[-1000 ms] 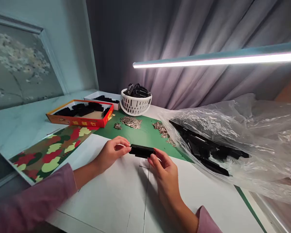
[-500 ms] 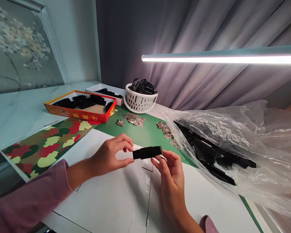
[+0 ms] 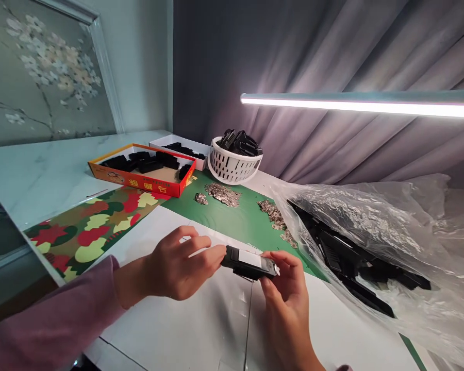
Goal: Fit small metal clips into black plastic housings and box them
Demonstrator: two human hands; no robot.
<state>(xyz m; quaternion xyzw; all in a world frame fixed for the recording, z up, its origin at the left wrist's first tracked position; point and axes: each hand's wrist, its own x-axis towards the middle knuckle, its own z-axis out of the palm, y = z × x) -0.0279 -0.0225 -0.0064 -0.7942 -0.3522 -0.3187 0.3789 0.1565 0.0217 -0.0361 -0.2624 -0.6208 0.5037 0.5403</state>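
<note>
A small black rectangular plastic part with a pale face turned up is held between both hands above white sheets on the table. My left hand pinches its left end with fingers closed. My right hand grips its right end from below, thumb and fingertips closed on it. Both sleeves are pink.
A clear plastic bag of black parts lies at the right. Piles of small metal pieces rest on a green mat. Behind stand a white basket, a red box and a white box, all holding black parts. A lamp bar hangs overhead.
The part has been turned over in both hands, its ribbed dark side giving way to a pale face. The hands have come lower and closer to me.
</note>
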